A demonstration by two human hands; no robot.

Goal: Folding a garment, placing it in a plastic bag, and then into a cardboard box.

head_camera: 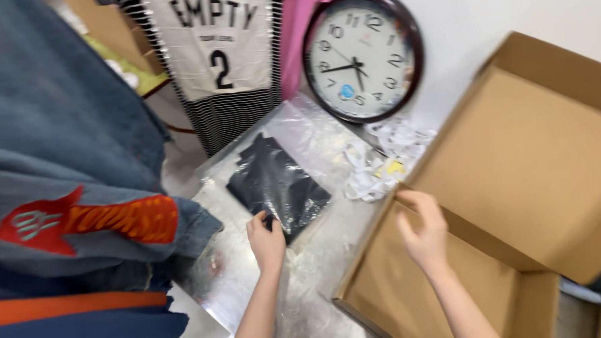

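Note:
My left hand pinches the near edge of a clear plastic bag that holds a folded black garment, lying flat on the white surface. My right hand grips the left wall of an open brown cardboard box, fingers curled over its rim. The box lid stands raised at the right. The box interior near my hand looks bare.
A round dark-framed wall clock leans at the back. Crumpled white paper strips lie below it. Folded denim clothes are stacked at the left. A striped jersey and pink cloth hang behind.

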